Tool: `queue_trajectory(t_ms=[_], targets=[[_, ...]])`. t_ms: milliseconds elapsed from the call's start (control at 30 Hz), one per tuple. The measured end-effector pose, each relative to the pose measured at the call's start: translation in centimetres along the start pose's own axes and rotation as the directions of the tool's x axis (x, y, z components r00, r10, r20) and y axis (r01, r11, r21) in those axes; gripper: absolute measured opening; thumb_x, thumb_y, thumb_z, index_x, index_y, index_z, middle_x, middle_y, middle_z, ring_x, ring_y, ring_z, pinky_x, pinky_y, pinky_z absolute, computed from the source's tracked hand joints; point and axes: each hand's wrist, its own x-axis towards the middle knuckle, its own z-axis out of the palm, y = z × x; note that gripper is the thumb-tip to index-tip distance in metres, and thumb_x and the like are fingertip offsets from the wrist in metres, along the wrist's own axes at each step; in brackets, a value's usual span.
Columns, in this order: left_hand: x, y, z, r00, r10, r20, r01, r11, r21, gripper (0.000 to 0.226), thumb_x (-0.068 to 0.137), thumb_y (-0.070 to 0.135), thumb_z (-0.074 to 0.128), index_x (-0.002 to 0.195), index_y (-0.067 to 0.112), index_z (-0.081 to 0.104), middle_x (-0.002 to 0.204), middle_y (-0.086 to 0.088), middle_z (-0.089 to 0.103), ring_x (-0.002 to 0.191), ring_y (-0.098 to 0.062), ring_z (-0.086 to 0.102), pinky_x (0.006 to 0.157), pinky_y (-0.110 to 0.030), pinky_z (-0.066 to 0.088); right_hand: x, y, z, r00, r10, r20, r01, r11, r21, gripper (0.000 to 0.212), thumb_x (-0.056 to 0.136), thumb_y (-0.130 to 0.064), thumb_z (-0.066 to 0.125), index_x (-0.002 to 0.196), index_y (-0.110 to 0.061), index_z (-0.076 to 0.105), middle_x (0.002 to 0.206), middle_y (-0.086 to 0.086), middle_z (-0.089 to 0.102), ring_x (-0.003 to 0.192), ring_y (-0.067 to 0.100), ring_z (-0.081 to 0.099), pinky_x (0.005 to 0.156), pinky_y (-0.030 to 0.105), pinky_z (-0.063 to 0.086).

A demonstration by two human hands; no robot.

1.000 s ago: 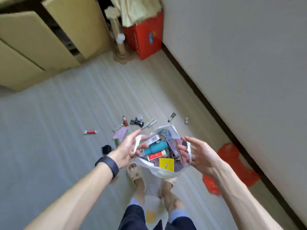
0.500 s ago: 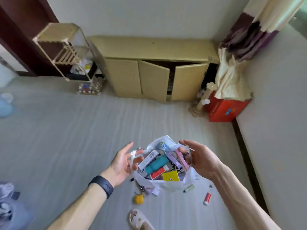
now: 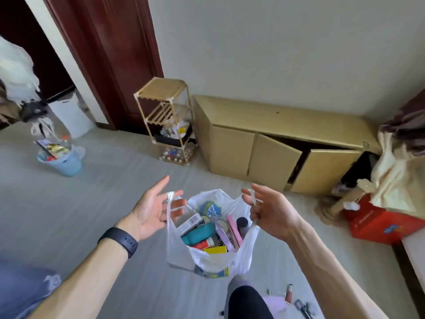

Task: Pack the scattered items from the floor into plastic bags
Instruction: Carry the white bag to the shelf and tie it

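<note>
Over at the left edge of the frame a blue bucket (image 3: 63,163) stands on the grey floor (image 3: 110,194), with a wide run of floor between it and the person. The left hand (image 3: 150,209), a black band (image 3: 119,240) on its wrist, is palm up with the fingers (image 3: 177,194) spread nearly straight, and one handle of the plastic bag (image 3: 207,259) is looped over them. The bag hangs mid-frame between both hands, mouth gaping. Inside lie a white box (image 3: 190,223) with a barcode but no lettering I can read, a teal tube (image 3: 199,233), a yellow box (image 3: 215,249) and a pink box (image 3: 233,229). The right hand (image 3: 272,214) has its fingers (image 3: 247,200) half curled, hooking the other handle. A few small items (image 3: 290,293) lie on the floor at lower right. A red box (image 3: 379,223) at the right edge carries blue print too blurred to read.
</note>
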Motion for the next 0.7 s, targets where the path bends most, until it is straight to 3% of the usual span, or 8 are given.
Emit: queue_trajectory(t_ms=[100, 167, 267, 400, 700], targets=[[2.3, 4.2, -3.9, 0.998, 0.033, -0.052, -0.035, 0.999, -0.036, 0.069, 0.084, 0.067, 0.054, 0.124, 0.012, 0.065, 0.085, -0.005, 0.07, 0.077, -0.023, 0.066, 0.075, -0.035, 0.045, 5.3, -2.0, 4.7, 0.997, 0.011, 0.075, -0.012, 1.0, 0.007, 0.046, 0.085, -0.03, 0.067, 0.123, -0.008, 0.059, 0.119, 0.013, 0.071, 0.091, 0.023, 0.067, 0.077, 0.03, 0.043], [4.5, 6.9, -6.5, 0.996, 0.047, -0.071, -0.053, 0.996, -0.075, 0.069, 0.084, 0.067, 0.053, 0.124, 0.012, 0.064, 0.095, -0.007, 0.073, 0.082, -0.025, 0.066, 0.079, -0.037, 0.045, 9.5, -3.3, 7.5, 0.993, 0.031, 0.116, -0.027, 0.999, -0.033, 0.044, 0.087, -0.032, 0.065, 0.123, -0.007, 0.06, 0.124, 0.014, 0.069, 0.108, 0.028, 0.068, 0.083, 0.033, 0.045], [8.5, 10.9, -10.0, 0.994, 0.05, -0.099, -0.058, 0.995, -0.086, 0.069, 0.085, 0.068, 0.051, 0.122, 0.011, 0.065, 0.11, -0.01, 0.073, 0.091, -0.027, 0.065, 0.085, -0.039, 0.043, 16.5, -4.9, 10.8, 0.984, 0.058, 0.167, -0.039, 0.993, -0.113, 0.045, 0.092, -0.035, 0.06, 0.125, -0.005, 0.06, 0.123, 0.011, 0.07, 0.096, 0.024, 0.07, 0.081, 0.033, 0.046], [14.0, 16.6, -14.6, 0.98, 0.006, -0.199, -0.021, 0.997, -0.069, 0.069, 0.086, 0.066, 0.052, 0.117, 0.007, 0.068, 0.094, -0.007, 0.073, 0.083, -0.025, 0.065, 0.081, -0.037, 0.046, 25.5, -7.0, 15.7, 0.985, 0.089, 0.148, -0.047, 0.963, -0.267, 0.045, 0.091, -0.035, 0.061, 0.124, -0.004, 0.063, 0.118, 0.008, 0.072, 0.071, 0.012, 0.064, 0.072, 0.027, 0.042], [26.2, 29.4, -23.3, 0.965, -0.012, -0.26, -0.009, 0.997, -0.08, 0.054, 0.088, 0.05, 0.059, 0.116, 0.005, 0.068, 0.07, -0.002, 0.059, 0.059, -0.017, 0.054, 0.066, -0.029, 0.043, 41.0, -13.3, 26.3, 0.993, 0.085, 0.081, -0.06, 0.959, -0.275, 0.035, 0.09, -0.025, 0.065, 0.117, -0.001, 0.066, 0.111, 0.01, 0.075, 0.062, 0.011, 0.054, 0.062, 0.023, 0.041]])
